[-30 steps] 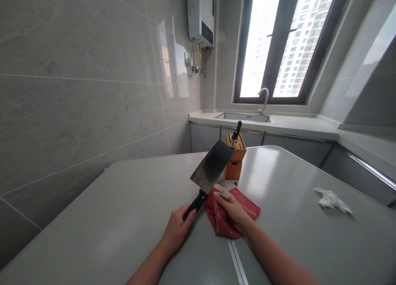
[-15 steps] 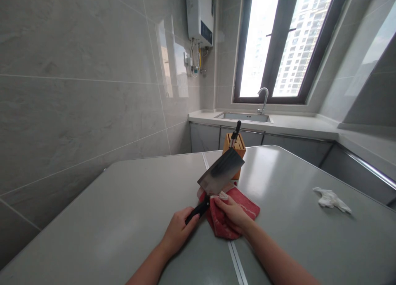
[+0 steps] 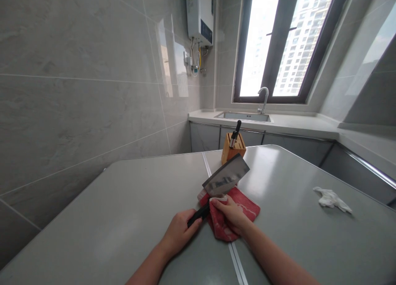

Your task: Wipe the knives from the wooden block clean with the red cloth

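Observation:
My left hand is closed round the black handle of a cleaver. The cleaver's broad steel blade points up and to the right, tilted, in front of the knife block. In my right hand a red cloth is bunched and pinched against the cleaver where handle and blade meet. Part of the cloth spreads to the right over the table. The cloth and my right fingers hide the lower end of the blade.
A wooden knife block with dark-handled tools stands behind the blade on the grey table. To the right lies a crumpled white tissue. Beyond the table is a counter with a sink and a tap.
The cleaver's blade has tipped lower and shifted slightly right, uncovering more of the knife block. Both hands still hold the same things and have moved only a little.

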`<state>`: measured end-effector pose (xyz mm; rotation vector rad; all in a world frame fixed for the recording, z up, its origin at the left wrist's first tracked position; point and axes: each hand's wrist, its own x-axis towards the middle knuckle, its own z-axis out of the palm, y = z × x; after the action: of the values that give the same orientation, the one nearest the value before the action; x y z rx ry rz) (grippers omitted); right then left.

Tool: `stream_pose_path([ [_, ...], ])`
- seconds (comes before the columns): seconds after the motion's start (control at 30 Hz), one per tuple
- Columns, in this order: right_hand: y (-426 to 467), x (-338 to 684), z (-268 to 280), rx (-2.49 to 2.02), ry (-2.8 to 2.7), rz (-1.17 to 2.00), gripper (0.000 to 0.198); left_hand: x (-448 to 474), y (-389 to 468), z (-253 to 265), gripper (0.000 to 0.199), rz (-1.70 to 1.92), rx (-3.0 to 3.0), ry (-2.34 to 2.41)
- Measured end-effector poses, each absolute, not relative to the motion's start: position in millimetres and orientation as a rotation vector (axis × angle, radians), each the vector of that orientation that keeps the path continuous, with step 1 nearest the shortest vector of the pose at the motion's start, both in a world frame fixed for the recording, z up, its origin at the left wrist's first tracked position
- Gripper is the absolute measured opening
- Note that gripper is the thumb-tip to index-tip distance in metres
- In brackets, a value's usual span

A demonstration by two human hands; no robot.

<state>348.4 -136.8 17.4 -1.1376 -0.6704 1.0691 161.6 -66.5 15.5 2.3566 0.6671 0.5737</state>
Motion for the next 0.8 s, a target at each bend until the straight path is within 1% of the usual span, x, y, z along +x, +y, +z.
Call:
stream_pose_path([
  [0.6,-135.4,350.2,19.1,-1.057,-0.658,1.127,0.034,160.2,-65.5,13.4,0.036,0.567,2.376,0.658],
  [0.8,-135.6,351.1,17.8,-1.125,-0.641,1.113,0.037,159.6,-65.4,13.8,0.037,0.570,2.351,0.657],
])
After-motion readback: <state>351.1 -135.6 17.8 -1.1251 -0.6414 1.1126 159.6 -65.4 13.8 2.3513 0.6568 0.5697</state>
